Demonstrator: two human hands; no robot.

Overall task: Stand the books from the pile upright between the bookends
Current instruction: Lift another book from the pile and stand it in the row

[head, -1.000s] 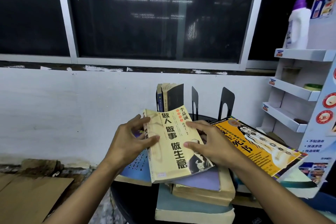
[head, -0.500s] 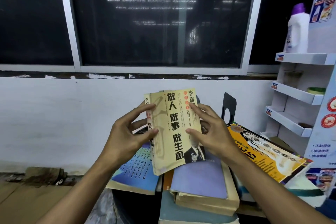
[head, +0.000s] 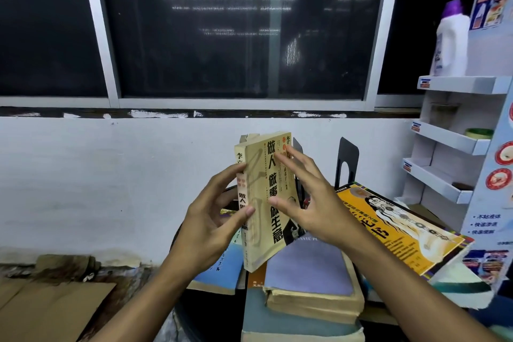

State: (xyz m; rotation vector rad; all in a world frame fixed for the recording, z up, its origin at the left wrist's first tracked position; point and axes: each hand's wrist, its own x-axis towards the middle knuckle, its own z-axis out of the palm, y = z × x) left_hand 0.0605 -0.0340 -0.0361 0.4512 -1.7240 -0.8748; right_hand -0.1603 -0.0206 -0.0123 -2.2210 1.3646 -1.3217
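Note:
A pale yellow paperback [head: 261,200] with black characters is held nearly upright above the pile. My left hand [head: 213,219] grips its spine, thumb on the front cover. My right hand [head: 308,203] lies against the cover with straight, spread fingers. Behind the book stand black metal bookends [head: 346,159]; books standing there are hidden. Below lies the pile: a purple-covered thick book [head: 311,275], a grey-blue book [head: 255,316], a blue book [head: 222,272] at left and an orange-yellow book [head: 394,230] at right.
A white wall and dark window lie behind the small dark table [head: 211,314]. A white tiered display shelf [head: 444,141] with a white bottle [head: 449,41] stands at right. Cardboard [head: 50,308] lies on the floor at left.
The yellow book has been lifted off the pile and turned from flat to nearly upright, spine toward me. My right hand's fingers have straightened against its cover. The view tilted upward.

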